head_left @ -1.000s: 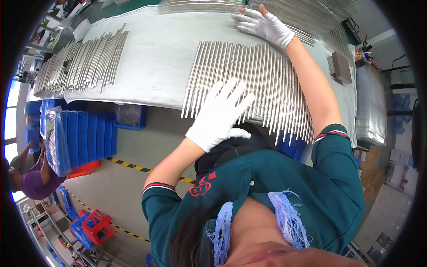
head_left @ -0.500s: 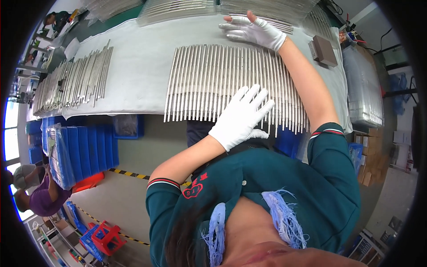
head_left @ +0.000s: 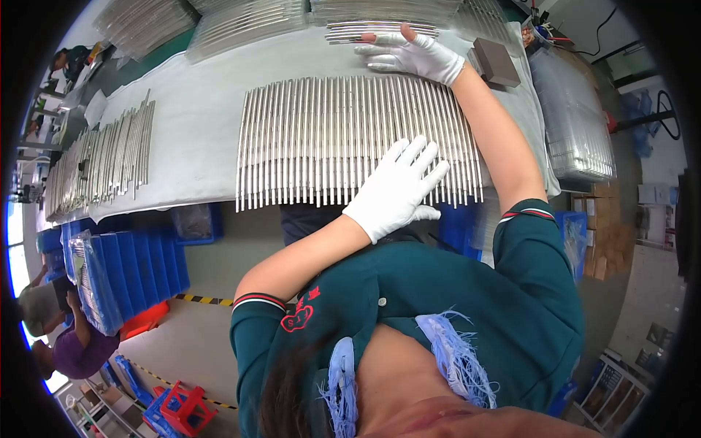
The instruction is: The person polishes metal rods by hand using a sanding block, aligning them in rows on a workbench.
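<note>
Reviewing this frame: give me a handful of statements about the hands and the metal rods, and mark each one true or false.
1. Both hands wear white gloves. True: left hand, right hand.
2. The left hand lies flat, fingers spread, on the near edge of the row of metal rods. True.
3. The right hand grips the dark block. False: it rests open at the far edge of the rods, beside the block.
4. The rods lie on a bare wooden bench. False: they lie on a light grey cloth.
5. Blue bins stand below the table. True.
</note>
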Available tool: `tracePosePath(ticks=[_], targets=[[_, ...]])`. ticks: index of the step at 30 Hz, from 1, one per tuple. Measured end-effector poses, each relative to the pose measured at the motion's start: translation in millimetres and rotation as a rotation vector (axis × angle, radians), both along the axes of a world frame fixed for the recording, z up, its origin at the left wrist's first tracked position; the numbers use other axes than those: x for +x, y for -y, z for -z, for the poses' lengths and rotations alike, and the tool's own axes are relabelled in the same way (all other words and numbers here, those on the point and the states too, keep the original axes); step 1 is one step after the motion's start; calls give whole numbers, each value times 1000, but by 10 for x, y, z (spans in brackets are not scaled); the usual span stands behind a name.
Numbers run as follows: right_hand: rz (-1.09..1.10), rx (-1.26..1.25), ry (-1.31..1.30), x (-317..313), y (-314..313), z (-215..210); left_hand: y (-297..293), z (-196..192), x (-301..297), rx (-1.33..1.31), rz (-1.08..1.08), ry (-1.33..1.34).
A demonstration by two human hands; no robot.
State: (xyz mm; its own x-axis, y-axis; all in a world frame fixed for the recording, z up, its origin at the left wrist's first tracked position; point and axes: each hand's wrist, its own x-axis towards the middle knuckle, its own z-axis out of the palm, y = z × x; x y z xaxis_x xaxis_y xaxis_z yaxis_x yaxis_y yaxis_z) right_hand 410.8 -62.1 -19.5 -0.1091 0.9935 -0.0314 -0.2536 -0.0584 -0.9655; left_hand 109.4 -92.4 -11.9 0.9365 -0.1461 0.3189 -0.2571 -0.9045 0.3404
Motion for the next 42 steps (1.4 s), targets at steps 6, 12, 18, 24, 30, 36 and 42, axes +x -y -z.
tracePosePath(ticks=[6, 12, 18, 24, 30, 36, 42], targets=[[128, -48, 166, 278, 373, -34, 374, -55, 294, 7, 319, 30], [49, -42, 75, 181, 553, -95, 527, 90, 532, 100, 185, 31], [331, -158, 339, 187, 744, -162, 631, 126, 585, 67, 231, 107], [325, -75, 310, 108, 923, -135, 656, 82, 652, 72, 197, 49], [518, -45, 380, 4, 905, -82, 246, -93, 295, -37, 235, 83], [1062, 283, 972, 241, 1167, -203, -590, -180, -645, 60, -218, -118], [1064, -302, 1957, 550, 1411, -74, -841, -88, -874, 118, -327, -136]])
